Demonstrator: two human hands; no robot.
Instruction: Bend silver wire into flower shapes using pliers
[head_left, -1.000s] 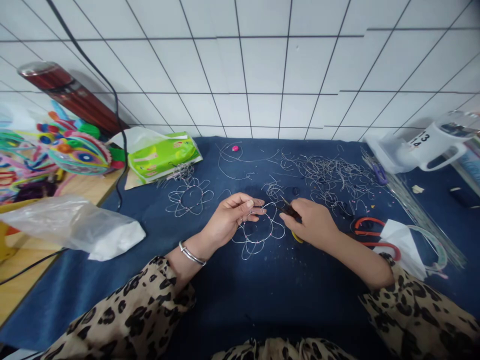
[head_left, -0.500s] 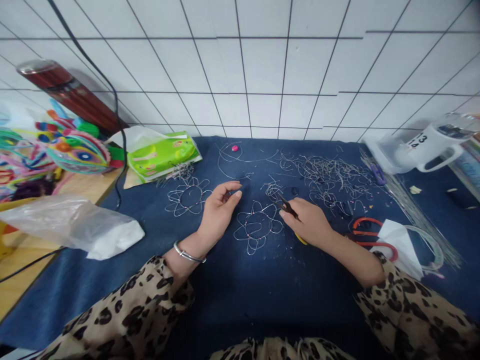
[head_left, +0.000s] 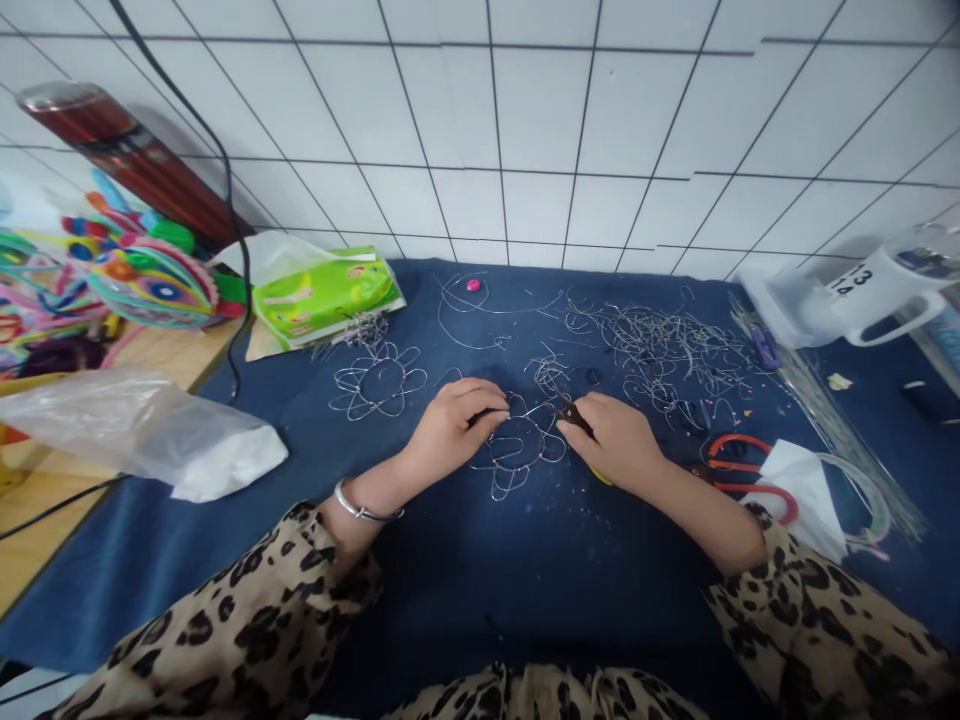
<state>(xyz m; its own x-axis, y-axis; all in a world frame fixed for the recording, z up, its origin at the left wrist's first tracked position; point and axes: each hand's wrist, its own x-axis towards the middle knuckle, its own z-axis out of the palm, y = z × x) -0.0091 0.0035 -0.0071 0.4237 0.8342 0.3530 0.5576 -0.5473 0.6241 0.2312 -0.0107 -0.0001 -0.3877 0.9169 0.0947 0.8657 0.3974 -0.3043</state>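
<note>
A wire flower frame with small pink beads (head_left: 517, 450) lies on the blue cloth (head_left: 480, 580) between my hands. My left hand (head_left: 454, 420) has its fingers curled on the frame's upper left petals and grips the wire. My right hand (head_left: 615, 440) is closed round small dark pliers (head_left: 574, 412), whose tip touches the frame's upper right edge. A second finished wire flower (head_left: 379, 380) lies to the left of my left hand.
A tangle of cut wires (head_left: 660, 350) spreads behind my right hand. Red-handled cutters (head_left: 739, 470) and white paper (head_left: 799, 490) lie at the right. A green tissue pack (head_left: 326, 295), a plastic bag (head_left: 142, 430), a white mug (head_left: 877, 285) and a pink bead (head_left: 472, 285) are around.
My left hand had let go of the frame and opened beside it; now it has come back and closed on the frame's upper left. The right hand with the pliers barely moved.
</note>
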